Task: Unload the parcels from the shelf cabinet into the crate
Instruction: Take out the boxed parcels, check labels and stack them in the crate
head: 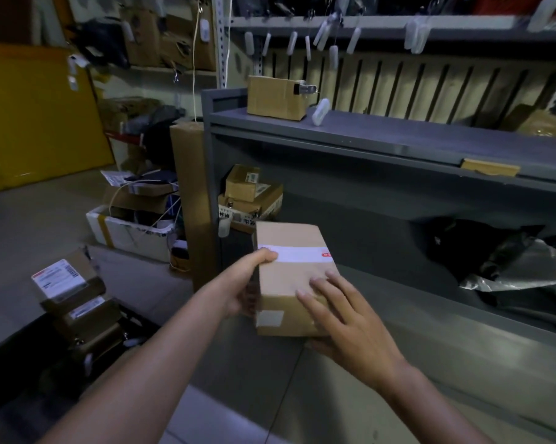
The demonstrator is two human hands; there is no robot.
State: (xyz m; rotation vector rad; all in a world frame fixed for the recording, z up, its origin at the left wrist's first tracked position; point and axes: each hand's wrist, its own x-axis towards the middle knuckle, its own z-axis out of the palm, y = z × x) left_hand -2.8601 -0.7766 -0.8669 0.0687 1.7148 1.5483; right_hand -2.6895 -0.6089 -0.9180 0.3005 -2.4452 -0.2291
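Note:
A brown cardboard parcel (291, 277) with a white tape strip is held in front of the grey shelf cabinet (366, 136). My left hand (241, 283) grips its left side, thumb on top. My right hand (344, 322) holds its right near corner, fingers spread over the top and thumb underneath. Inside the cabinet's lower bay sit stacked small boxes (251, 193) at the left and black and grey plastic bags (510, 264) at the right. At the lower left a dark crate (135, 318) holds several labelled boxes (68, 290).
A box (275, 96) with a tape dispenser stands on the cabinet top. A tall cardboard tube (190, 200) leans beside the cabinet's left wall. A white foam bin (126, 232) of clutter sits on the floor behind the crate. Upper racks hold hanging white tags.

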